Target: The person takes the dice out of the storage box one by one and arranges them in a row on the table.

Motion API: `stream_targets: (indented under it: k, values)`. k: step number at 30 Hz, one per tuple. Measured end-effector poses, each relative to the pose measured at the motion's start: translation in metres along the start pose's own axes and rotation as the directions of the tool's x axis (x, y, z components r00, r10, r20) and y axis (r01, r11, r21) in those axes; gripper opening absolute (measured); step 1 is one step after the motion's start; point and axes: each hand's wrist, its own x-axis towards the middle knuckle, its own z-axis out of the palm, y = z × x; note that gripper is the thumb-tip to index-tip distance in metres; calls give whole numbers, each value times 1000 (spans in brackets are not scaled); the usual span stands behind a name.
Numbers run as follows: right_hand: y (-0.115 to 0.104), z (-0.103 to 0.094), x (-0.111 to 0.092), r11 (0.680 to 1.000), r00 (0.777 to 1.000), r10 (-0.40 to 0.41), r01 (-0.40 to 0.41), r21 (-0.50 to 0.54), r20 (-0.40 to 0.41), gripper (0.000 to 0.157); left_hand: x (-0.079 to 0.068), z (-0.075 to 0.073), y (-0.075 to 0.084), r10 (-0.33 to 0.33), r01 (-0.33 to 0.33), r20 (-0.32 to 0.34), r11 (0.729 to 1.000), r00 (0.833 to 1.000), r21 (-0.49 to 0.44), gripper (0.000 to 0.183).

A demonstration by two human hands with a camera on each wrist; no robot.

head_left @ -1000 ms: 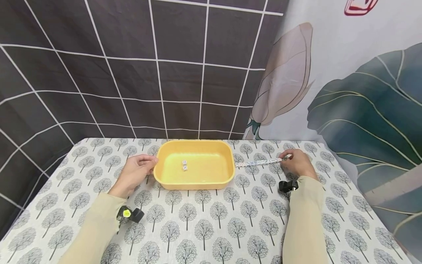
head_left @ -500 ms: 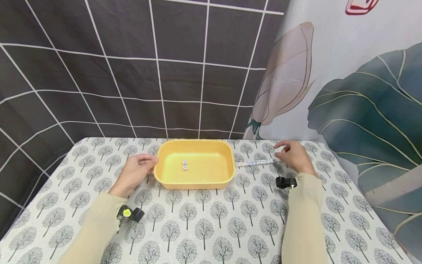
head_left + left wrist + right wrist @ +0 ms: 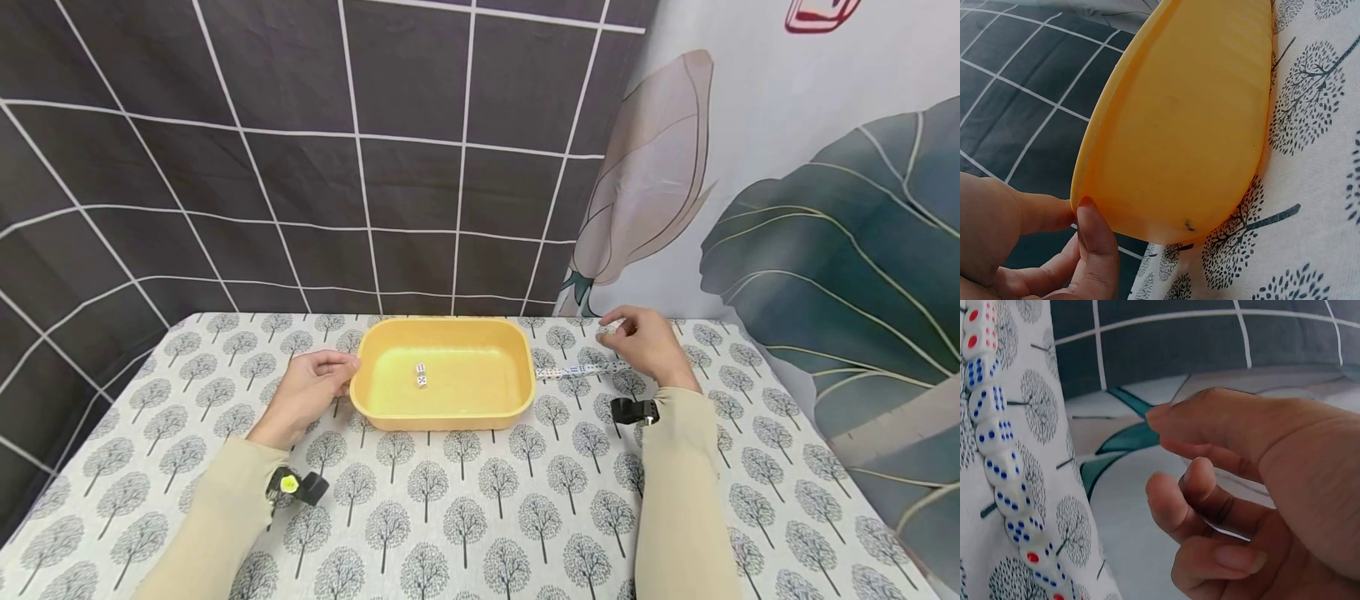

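A yellow plastic tub (image 3: 442, 422) stands on the tablecloth, with two white dice (image 3: 421, 375) lying close together on its floor. My left hand (image 3: 309, 392) pinches the tub's left end; in the left wrist view the thumb and a finger (image 3: 1097, 250) grip its rim. To the right of the tub runs a line of white dice (image 3: 573, 372) with blue and red pips, reaching toward my right hand (image 3: 647, 346). That hand hovers above and beyond the row's far end, fingers loosely bent. The right wrist view shows nothing between its fingers (image 3: 1210, 419), apart from the dice (image 3: 997, 465).
A white tablecloth (image 3: 465, 517) printed with dark trees covers the table. Behind the table's back edge hangs a dark cloth with white grid lines (image 3: 405, 192), and a flower-patterned curtain (image 3: 765, 250) on the right. Each wrist carries a small black camera (image 3: 633, 411).
My right hand has come away from the right end of the dice row and moved up and to the left. The left hand, tub and dice look unmoved.
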Motion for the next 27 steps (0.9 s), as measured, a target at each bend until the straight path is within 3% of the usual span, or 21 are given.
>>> stream_targets:
  k: [15,21,27]
  values:
    - [-36,22,10,996,996,-73,71,52,50,31,-1,0,1,-11,11,1,1000,1000,0,38]
    - [-52,31,11,990,991,-128,125,73,43,27,-1,0,1,-13,13,5,1000,1000,-7,37]
    - [-69,39,9,991,992,-124,121,64,33,27,-1,0,1,-19,19,8,1000,1000,-6,38]
